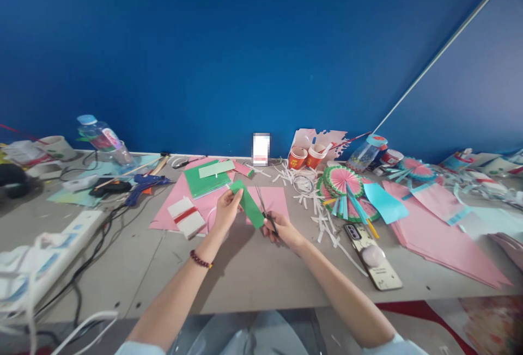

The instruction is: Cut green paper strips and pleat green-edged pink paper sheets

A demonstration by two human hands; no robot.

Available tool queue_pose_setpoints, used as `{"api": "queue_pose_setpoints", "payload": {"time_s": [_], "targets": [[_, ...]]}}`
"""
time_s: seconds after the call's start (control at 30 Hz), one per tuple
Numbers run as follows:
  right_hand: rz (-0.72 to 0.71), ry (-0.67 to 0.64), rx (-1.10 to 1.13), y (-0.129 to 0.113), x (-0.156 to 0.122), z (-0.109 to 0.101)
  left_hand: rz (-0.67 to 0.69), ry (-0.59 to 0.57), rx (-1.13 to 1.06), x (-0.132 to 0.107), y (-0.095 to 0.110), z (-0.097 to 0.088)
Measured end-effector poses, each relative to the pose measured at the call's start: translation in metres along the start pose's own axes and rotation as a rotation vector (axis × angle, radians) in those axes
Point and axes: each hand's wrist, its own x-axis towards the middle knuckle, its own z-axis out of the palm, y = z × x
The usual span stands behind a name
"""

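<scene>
A strip of green paper [250, 206] is pinched by its upper end in my left hand [229, 208], held above the table. My right hand [281, 228] grips a pair of scissors [261, 201] by the handles, with the blades pointing up and away beside the strip's right edge. The strip's lower end lies close to my right fingers; whether they touch it I cannot tell. Behind my left hand, a stack of green paper [198, 183] with a pale green strip [216, 169] on it rests on pink paper [167, 210].
A blue glue gun [143, 185], a power strip [61, 251] and cables lie to the left. On the right are white paper scraps [321, 219], watermelon-patterned paper fans [343, 183], a phone [373, 259] and pink sheets [441, 246]. Red paper cups [297, 158] stand by the blue wall [245, 61].
</scene>
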Motion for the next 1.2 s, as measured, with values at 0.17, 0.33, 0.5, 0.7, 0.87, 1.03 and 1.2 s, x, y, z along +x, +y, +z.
{"api": "queue_pose_setpoints", "payload": {"time_s": [0.17, 0.33, 0.5, 0.7, 0.87, 1.03, 1.2], "targets": [[0.042, 0.071, 0.015, 0.002, 0.002, 0.001, -0.029, 0.004, -0.008, 0.0, -0.001, 0.001], [0.043, 0.119, 0.059, -0.001, 0.0, 0.002, -0.074, -0.058, 0.034, -0.001, 0.0, 0.003], [0.006, 0.155, 0.133, 0.001, 0.002, 0.001, -0.033, -0.266, 0.058, -0.004, 0.005, 0.005], [0.003, 0.127, 0.079, 0.003, 0.003, -0.001, -0.02, -0.214, 0.049, -0.007, 0.009, 0.005], [0.047, 0.114, 0.002, -0.004, 0.001, 0.0, -0.003, 0.079, -0.052, 0.005, 0.001, -0.003], [0.052, 0.092, -0.03, -0.005, 0.0, 0.0, -0.043, 0.259, -0.288, 0.015, 0.004, -0.006], [0.049, 0.04, -0.059, -0.008, -0.004, 0.0, -0.049, 0.218, -0.425, 0.017, 0.008, -0.006]]}}
